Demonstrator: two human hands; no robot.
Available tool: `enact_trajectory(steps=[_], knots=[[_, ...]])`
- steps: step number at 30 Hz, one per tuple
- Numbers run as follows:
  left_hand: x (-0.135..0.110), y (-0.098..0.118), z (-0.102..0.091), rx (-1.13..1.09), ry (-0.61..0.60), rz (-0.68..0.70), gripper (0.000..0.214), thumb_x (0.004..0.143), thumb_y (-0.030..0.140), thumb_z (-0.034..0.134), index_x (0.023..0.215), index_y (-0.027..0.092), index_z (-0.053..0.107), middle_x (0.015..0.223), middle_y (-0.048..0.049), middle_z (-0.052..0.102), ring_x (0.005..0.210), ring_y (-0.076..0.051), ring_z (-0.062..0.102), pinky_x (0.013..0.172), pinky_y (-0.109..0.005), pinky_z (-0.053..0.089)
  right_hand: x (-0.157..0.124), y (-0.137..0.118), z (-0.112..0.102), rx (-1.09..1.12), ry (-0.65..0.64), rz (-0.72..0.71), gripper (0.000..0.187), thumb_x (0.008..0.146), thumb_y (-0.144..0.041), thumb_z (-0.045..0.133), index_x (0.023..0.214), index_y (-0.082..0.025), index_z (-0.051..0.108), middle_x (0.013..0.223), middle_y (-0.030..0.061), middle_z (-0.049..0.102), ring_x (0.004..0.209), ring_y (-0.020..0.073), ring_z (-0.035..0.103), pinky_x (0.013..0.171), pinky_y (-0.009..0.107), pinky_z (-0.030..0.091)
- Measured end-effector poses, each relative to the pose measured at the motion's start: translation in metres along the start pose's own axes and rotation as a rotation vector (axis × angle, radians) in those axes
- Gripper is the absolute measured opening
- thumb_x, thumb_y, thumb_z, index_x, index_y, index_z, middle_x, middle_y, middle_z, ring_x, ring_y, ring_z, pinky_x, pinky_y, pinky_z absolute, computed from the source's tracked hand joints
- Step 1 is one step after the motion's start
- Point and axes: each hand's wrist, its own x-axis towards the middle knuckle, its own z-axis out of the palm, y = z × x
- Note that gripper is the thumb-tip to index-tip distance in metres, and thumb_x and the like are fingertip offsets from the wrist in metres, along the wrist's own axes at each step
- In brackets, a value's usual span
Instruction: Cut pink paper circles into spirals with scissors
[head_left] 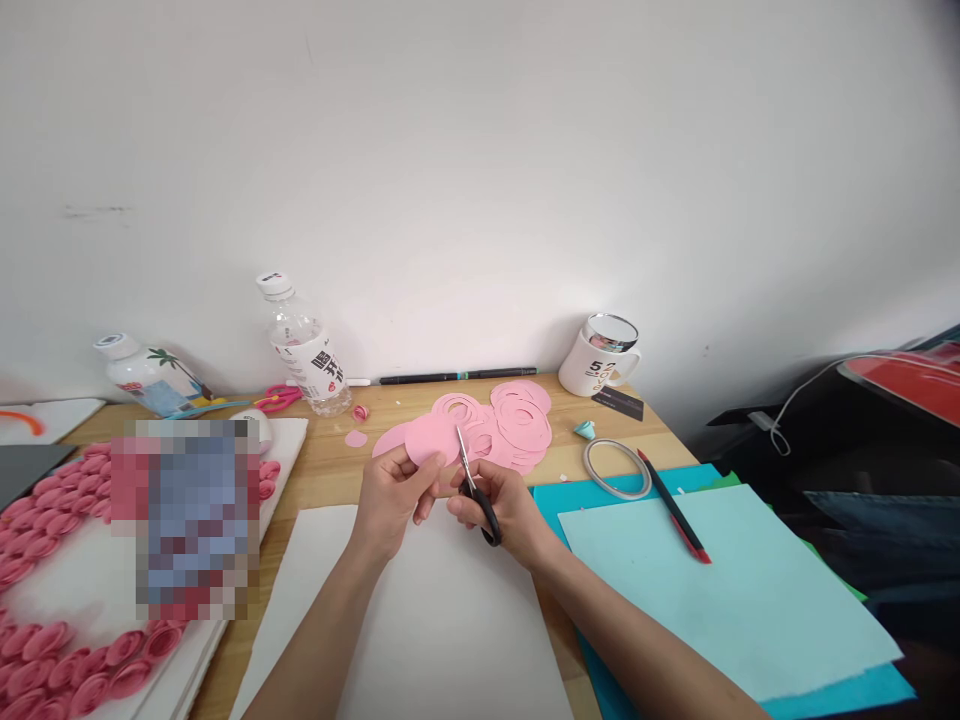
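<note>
My left hand (391, 492) pinches a pink paper disc (420, 442) by its lower edge, over the middle of the wooden desk. My right hand (504, 507) grips black-handled scissors (474, 486), blades pointing up and touching the disc's right edge. Just behind lies a pile of pink spiral-cut paper circles (516, 418). A small pink scrap (355, 438) and a tiny rolled pink rose (361, 411) lie to the left of the pile.
White sheet (450, 620) under my arms; light blue paper (735, 590) with a red-black pen (675, 508) at right. Tape ring (616, 467), mug (606, 358), two bottles (306, 345), pink scissors (279, 397), long black pen (457, 376) at back. White board with pink paper roses (45, 520) at left.
</note>
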Motion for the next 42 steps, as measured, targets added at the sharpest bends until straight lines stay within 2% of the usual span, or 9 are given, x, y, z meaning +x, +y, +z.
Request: enact_trajectory(steps=[8,21,27,37,42], knots=[[-0.001,0.004,0.002,-0.007,0.031,-0.012,0.024,0.066,0.032,0.067,0.056,0.015,0.052,0.04,0.0066,0.046,0.028,-0.003,0.033,0.031,-0.018,0.022,-0.001,0.001,0.0,-0.032,0.007,0.002,0.035,0.059,-0.037,0.076,0.078,-0.017,0.054,0.052,-0.0056,0.048,0.046,0.0087,0.046,0.045,0.021,0.035],[0.001,0.0,0.0,-0.052,0.022,0.048,0.026,0.073,0.032,0.062,0.056,0.015,0.051,0.047,0.0042,0.052,0.031,-0.004,0.039,0.033,-0.02,0.027,-0.001,0.003,0.002,-0.063,-0.012,-0.009,0.034,0.063,-0.043,0.072,0.074,-0.016,0.052,0.05,-0.0056,0.048,0.044,0.0082,0.046,0.043,0.021,0.034],[0.001,0.0,0.001,-0.011,0.035,0.049,0.031,0.072,0.033,0.062,0.049,0.015,0.05,0.042,0.004,0.049,0.029,-0.003,0.037,0.033,-0.02,0.027,-0.001,0.004,0.002,-0.056,-0.04,0.005,0.037,0.06,-0.043,0.074,0.073,-0.017,0.052,0.051,-0.0056,0.048,0.043,0.0076,0.044,0.043,0.021,0.033],[0.001,-0.001,0.003,0.035,0.025,-0.024,0.031,0.063,0.035,0.069,0.05,0.016,0.048,0.039,0.0054,0.047,0.026,-0.003,0.034,0.028,-0.018,0.022,0.003,-0.001,-0.005,-0.017,-0.103,-0.087,0.05,0.053,-0.043,0.079,0.088,-0.016,0.054,0.06,-0.0053,0.044,0.053,0.0074,0.038,0.049,0.02,0.03],[0.002,-0.001,0.005,0.043,-0.026,-0.009,0.03,0.07,0.037,0.063,0.055,0.015,0.05,0.044,0.0043,0.051,0.029,-0.004,0.039,0.03,-0.018,0.026,0.006,0.0,-0.007,0.011,-0.125,-0.087,0.05,0.052,-0.047,0.078,0.085,-0.017,0.055,0.061,-0.0046,0.047,0.052,0.0081,0.041,0.052,0.022,0.033]])
